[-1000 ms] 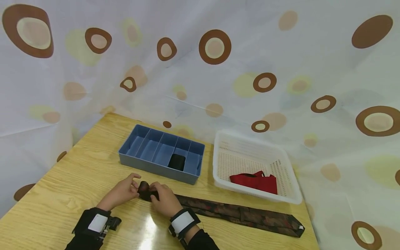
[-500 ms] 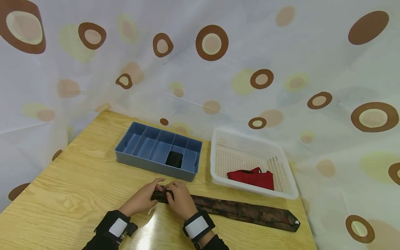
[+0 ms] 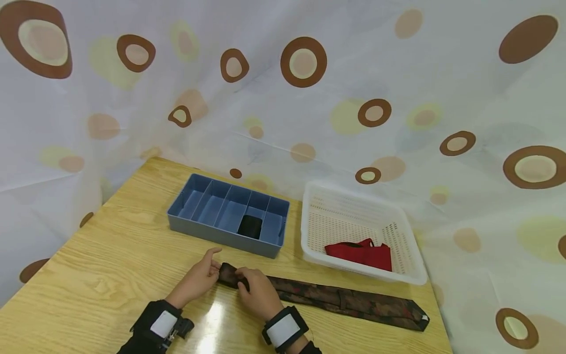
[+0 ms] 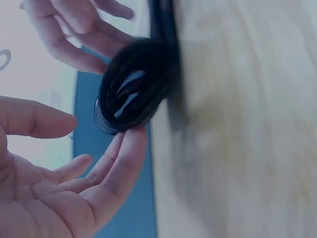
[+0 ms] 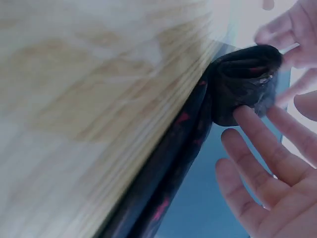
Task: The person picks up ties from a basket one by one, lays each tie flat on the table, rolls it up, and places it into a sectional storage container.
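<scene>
A dark patterned necktie (image 3: 362, 302) lies lengthwise on the table, its wide pointed end at the right. The left end is wound into a coil (image 4: 163, 67), whose layered loops show edge-on in the left wrist view. My left hand (image 3: 199, 278) is at the coil's outer left side, fingertips touching it and thumb held apart. My right hand (image 3: 261, 295) is over the coil's right side. In the right wrist view, the fairly straight fingers (image 5: 267, 148) of that hand touch the coil, and the flat double strip of tie runs away from it.
Behind the hands stands a blue divided box (image 3: 221, 238) with a black rolled item (image 3: 250, 227) in one compartment. To its right, a white perforated basket (image 3: 311, 221) holds folded red cloth (image 3: 362, 256). A patterned curtain (image 3: 265, 108) hangs behind the table.
Both hands and the coil have shifted right along the tie, shortening the flat part. Since half a second ago, the left hand has drawn slightly back left, baring more of the coil.
</scene>
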`<state>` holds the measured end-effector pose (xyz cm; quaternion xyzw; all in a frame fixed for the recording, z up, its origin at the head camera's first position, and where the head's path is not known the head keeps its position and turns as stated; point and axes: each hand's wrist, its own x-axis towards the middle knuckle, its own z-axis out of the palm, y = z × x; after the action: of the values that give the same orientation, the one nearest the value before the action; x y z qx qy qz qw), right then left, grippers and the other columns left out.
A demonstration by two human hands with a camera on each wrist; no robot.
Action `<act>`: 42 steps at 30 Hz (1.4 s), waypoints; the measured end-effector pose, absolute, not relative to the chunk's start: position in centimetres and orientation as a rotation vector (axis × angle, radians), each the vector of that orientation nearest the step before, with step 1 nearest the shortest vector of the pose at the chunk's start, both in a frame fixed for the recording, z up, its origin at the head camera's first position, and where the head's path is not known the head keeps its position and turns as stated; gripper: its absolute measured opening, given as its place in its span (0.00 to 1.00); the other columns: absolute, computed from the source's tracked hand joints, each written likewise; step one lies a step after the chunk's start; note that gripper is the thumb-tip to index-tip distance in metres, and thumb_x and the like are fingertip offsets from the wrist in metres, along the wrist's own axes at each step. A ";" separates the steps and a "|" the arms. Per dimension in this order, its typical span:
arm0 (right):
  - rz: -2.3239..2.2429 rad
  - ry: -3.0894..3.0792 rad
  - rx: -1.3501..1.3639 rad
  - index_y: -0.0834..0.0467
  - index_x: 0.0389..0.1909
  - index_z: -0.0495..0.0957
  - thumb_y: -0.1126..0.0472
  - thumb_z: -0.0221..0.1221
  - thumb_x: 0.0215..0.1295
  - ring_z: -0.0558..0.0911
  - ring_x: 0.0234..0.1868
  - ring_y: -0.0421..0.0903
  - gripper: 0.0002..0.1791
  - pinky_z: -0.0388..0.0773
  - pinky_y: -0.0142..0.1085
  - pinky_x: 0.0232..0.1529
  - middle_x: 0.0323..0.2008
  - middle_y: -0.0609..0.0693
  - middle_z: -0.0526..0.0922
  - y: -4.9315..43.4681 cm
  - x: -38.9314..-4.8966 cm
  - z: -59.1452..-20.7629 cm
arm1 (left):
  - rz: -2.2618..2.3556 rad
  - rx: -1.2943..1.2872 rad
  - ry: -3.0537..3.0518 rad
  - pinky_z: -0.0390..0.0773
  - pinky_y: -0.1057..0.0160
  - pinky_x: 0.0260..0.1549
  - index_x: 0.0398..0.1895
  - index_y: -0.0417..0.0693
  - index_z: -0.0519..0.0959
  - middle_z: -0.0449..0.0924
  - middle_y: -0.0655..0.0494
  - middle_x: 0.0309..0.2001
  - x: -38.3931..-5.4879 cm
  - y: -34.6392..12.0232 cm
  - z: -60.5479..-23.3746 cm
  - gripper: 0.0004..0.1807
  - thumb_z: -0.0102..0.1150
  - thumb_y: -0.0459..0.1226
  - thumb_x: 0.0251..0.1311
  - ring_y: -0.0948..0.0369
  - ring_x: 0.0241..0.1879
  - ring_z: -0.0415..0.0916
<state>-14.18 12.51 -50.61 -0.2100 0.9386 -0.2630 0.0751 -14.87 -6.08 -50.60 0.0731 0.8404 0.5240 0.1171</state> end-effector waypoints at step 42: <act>-1.152 2.807 -0.406 0.59 0.53 0.71 0.63 0.52 0.69 0.82 0.44 0.48 0.13 0.80 0.35 0.41 0.45 0.54 0.80 18.9 -13.1 -51.3 | 1.670 0.292 2.367 0.76 0.48 0.47 0.67 0.38 0.56 0.72 0.38 0.53 -13.9 1.1 -50.3 0.32 0.48 0.24 0.57 0.44 0.51 0.74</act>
<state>-13.10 18.86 -51.29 -0.1324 0.9162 -0.3761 0.0401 -13.90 1.12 -50.29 0.0997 0.8076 0.5699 0.1146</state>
